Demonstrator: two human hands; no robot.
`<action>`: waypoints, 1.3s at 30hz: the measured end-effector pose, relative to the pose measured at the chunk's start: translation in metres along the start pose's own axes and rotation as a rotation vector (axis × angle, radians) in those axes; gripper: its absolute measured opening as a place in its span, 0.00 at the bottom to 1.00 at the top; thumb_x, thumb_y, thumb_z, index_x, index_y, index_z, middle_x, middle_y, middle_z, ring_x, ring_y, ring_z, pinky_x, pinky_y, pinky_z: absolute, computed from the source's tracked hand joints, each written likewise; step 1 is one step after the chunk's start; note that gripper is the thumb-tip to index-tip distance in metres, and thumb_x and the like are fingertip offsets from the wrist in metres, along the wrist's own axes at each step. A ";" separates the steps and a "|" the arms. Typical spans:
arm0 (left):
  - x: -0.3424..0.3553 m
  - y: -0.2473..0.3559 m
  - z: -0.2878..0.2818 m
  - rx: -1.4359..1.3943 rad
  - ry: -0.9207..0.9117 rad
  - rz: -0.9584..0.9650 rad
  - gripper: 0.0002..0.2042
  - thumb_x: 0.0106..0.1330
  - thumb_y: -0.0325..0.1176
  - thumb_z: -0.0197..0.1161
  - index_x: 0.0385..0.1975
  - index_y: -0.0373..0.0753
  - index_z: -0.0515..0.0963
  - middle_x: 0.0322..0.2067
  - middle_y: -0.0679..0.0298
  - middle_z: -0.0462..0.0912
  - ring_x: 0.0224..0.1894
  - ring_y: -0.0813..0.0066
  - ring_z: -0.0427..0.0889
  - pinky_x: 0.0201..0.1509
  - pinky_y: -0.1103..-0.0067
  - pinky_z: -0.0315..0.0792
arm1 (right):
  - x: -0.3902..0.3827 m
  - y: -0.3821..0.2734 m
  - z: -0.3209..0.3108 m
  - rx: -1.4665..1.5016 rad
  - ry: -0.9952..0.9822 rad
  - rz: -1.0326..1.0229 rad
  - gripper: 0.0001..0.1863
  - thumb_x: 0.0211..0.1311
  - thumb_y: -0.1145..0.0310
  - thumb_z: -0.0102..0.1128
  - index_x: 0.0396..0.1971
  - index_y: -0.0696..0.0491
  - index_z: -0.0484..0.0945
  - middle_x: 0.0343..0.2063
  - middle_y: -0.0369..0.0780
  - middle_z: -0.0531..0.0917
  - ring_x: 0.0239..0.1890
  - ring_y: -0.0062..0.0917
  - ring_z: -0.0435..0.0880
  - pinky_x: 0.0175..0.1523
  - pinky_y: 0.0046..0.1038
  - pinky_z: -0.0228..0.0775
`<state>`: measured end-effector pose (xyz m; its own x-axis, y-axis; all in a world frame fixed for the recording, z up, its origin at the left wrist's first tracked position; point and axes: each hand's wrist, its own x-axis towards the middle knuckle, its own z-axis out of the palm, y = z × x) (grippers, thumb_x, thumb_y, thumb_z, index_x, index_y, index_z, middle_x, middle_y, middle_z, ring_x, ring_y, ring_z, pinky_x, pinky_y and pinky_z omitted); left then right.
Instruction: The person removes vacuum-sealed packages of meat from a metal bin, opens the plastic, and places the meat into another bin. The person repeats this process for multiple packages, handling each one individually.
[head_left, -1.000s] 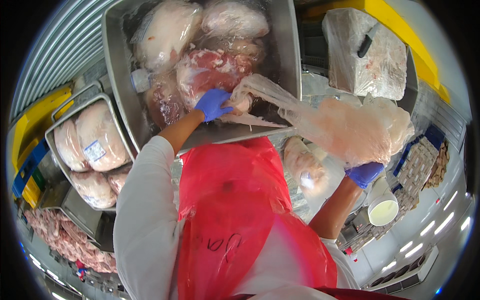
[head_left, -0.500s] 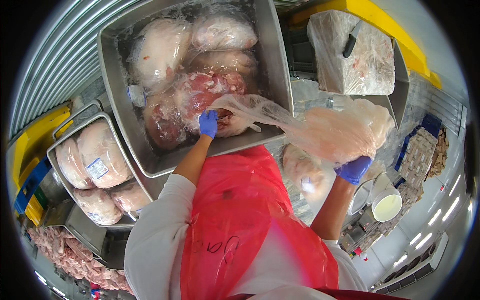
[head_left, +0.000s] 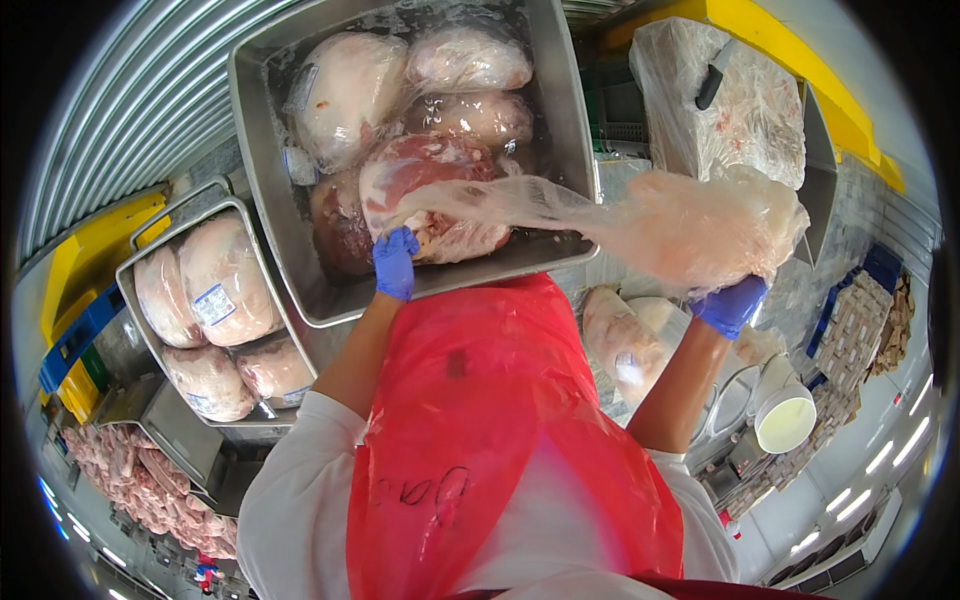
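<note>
Stretching from red meat (head_left: 425,170), crumpled, translucent, pink-tinged plastic wrap (head_left: 690,230)

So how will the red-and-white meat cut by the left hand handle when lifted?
The meat cut is probably heavy, being broad and thick. Likely slippery: its surface glistens. May not roll far, with a darker piece close beside it.

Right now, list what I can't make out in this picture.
- Left hand: head view; fingertips curled away, hidden by the hand itself.
- Right hand: head view; fingertips covered by the film.
- Tub: head view; far rim cut off by the top edge, bottom mostly hidden by meat.
- Distant person, lower left: head view; too small to tell what they do.
</note>
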<state>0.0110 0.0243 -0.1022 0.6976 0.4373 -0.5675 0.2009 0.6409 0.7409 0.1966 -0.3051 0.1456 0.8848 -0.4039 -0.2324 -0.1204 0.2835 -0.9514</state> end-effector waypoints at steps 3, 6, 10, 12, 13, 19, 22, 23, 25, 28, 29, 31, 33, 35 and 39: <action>-0.004 0.015 0.015 0.203 -0.101 0.035 0.11 0.67 0.31 0.44 0.21 0.41 0.67 0.17 0.71 0.63 0.19 0.82 0.62 0.24 0.83 0.59 | -0.002 -0.019 0.015 0.086 -0.050 -0.029 0.22 0.62 0.59 0.42 0.51 0.56 0.65 0.50 0.44 0.72 0.52 0.34 0.71 0.56 0.37 0.64; 0.005 0.039 0.023 0.104 -0.089 -0.107 0.12 0.67 0.32 0.44 0.19 0.43 0.66 0.16 0.71 0.62 0.19 0.80 0.61 0.25 0.82 0.59 | -0.004 -0.041 0.029 0.058 0.002 -0.136 0.22 0.60 0.59 0.43 0.51 0.57 0.66 0.50 0.44 0.72 0.52 0.36 0.71 0.56 0.39 0.63; -0.014 0.131 0.089 -0.282 -0.150 -0.215 0.12 0.67 0.33 0.43 0.18 0.44 0.63 0.17 0.71 0.60 0.21 0.80 0.61 0.27 0.81 0.60 | -0.006 -0.048 0.018 0.053 0.038 -0.159 0.23 0.59 0.59 0.45 0.50 0.57 0.67 0.50 0.45 0.72 0.53 0.37 0.70 0.56 0.40 0.63; -0.011 0.177 0.131 -0.335 -0.401 -0.112 0.13 0.67 0.35 0.44 0.18 0.44 0.62 0.17 0.71 0.59 0.22 0.80 0.62 0.27 0.82 0.59 | -0.006 -0.046 0.018 0.052 0.057 -0.169 0.23 0.58 0.59 0.45 0.50 0.57 0.67 0.51 0.45 0.71 0.53 0.37 0.70 0.56 0.41 0.63; -0.001 0.196 0.147 -0.372 -0.571 -0.093 0.13 0.67 0.35 0.44 0.18 0.44 0.61 0.17 0.71 0.57 0.22 0.79 0.61 0.28 0.82 0.59 | -0.002 -0.043 0.010 0.100 -0.040 -0.125 0.24 0.59 0.59 0.46 0.53 0.56 0.65 0.51 0.44 0.71 0.52 0.35 0.70 0.54 0.38 0.66; -0.001 0.249 0.229 0.400 -0.972 0.453 0.12 0.65 0.36 0.48 0.30 0.34 0.73 0.25 0.63 0.74 0.26 0.75 0.72 0.30 0.81 0.68 | -0.030 -0.041 0.069 0.108 -0.186 -0.214 0.23 0.61 0.60 0.46 0.54 0.53 0.64 0.52 0.43 0.70 0.53 0.34 0.70 0.56 0.37 0.64; -0.028 0.275 0.267 0.691 -0.971 0.969 0.09 0.64 0.32 0.49 0.28 0.33 0.72 0.18 0.62 0.68 0.22 0.74 0.68 0.28 0.79 0.67 | -0.031 -0.061 0.078 0.055 -0.349 -0.205 0.21 0.60 0.61 0.46 0.52 0.54 0.66 0.50 0.42 0.72 0.51 0.32 0.71 0.55 0.34 0.66; -0.034 0.283 0.276 0.636 -0.991 1.028 0.08 0.63 0.30 0.49 0.29 0.32 0.72 0.17 0.62 0.67 0.22 0.74 0.68 0.28 0.79 0.67 | -0.032 -0.066 0.079 0.052 -0.374 -0.207 0.21 0.60 0.62 0.47 0.52 0.54 0.66 0.49 0.42 0.73 0.50 0.31 0.72 0.54 0.33 0.66; -0.055 0.297 0.280 0.765 -0.982 1.228 0.06 0.62 0.29 0.52 0.31 0.33 0.73 0.21 0.61 0.70 0.25 0.73 0.70 0.31 0.79 0.67 | -0.034 -0.068 0.079 0.048 -0.410 -0.177 0.20 0.60 0.63 0.47 0.51 0.55 0.66 0.48 0.42 0.74 0.49 0.30 0.73 0.53 0.32 0.67; -0.045 0.284 0.256 0.855 -0.969 1.419 0.06 0.58 0.33 0.58 0.30 0.39 0.71 0.36 0.60 0.72 0.40 0.68 0.70 0.46 0.75 0.64 | -0.042 -0.047 0.084 0.103 -0.498 -0.046 0.19 0.59 0.66 0.48 0.50 0.56 0.66 0.45 0.42 0.75 0.47 0.29 0.74 0.51 0.30 0.69; -0.035 0.282 0.251 0.836 -1.011 1.394 0.08 0.55 0.34 0.61 0.32 0.40 0.72 0.43 0.58 0.69 0.46 0.65 0.68 0.51 0.72 0.62 | -0.048 -0.038 0.090 0.133 -0.544 0.027 0.19 0.59 0.67 0.48 0.50 0.57 0.67 0.45 0.42 0.75 0.46 0.28 0.75 0.51 0.30 0.70; -0.025 0.287 0.229 0.802 -1.082 1.265 0.16 0.49 0.36 0.66 0.36 0.41 0.72 0.55 0.53 0.62 0.57 0.58 0.61 0.59 0.68 0.56 | -0.061 -0.020 0.112 0.241 -0.700 0.243 0.19 0.59 0.68 0.49 0.49 0.58 0.67 0.43 0.42 0.76 0.44 0.27 0.76 0.49 0.28 0.71; -0.023 0.284 0.208 0.727 -1.150 1.028 0.25 0.42 0.38 0.72 0.41 0.42 0.70 0.60 0.51 0.55 0.63 0.53 0.55 0.63 0.66 0.52 | -0.089 -0.031 0.140 0.222 -0.684 0.568 0.16 0.60 0.70 0.49 0.47 0.58 0.70 0.43 0.42 0.76 0.42 0.26 0.77 0.49 0.28 0.71; -0.047 0.279 0.203 0.663 -1.105 0.823 0.33 0.42 0.36 0.72 0.50 0.42 0.62 0.62 0.53 0.52 0.64 0.56 0.52 0.66 0.66 0.47 | -0.076 0.003 0.130 0.195 -1.020 0.668 0.19 0.64 0.64 0.47 0.51 0.57 0.67 0.47 0.42 0.75 0.46 0.25 0.75 0.51 0.30 0.70; -0.064 0.267 0.185 0.886 -0.920 0.836 0.42 0.42 0.35 0.72 0.58 0.40 0.54 0.58 0.56 0.58 0.61 0.63 0.58 0.64 0.70 0.52 | -0.080 0.039 0.132 0.259 -1.218 0.448 0.17 0.62 0.67 0.50 0.49 0.57 0.70 0.46 0.40 0.75 0.47 0.21 0.73 0.54 0.25 0.66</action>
<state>0.1470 0.0501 0.1984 0.9212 -0.2751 0.2751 -0.3544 -0.3018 0.8851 0.1804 -0.1472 0.1534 0.6438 0.7632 -0.0560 -0.5375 0.3989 -0.7430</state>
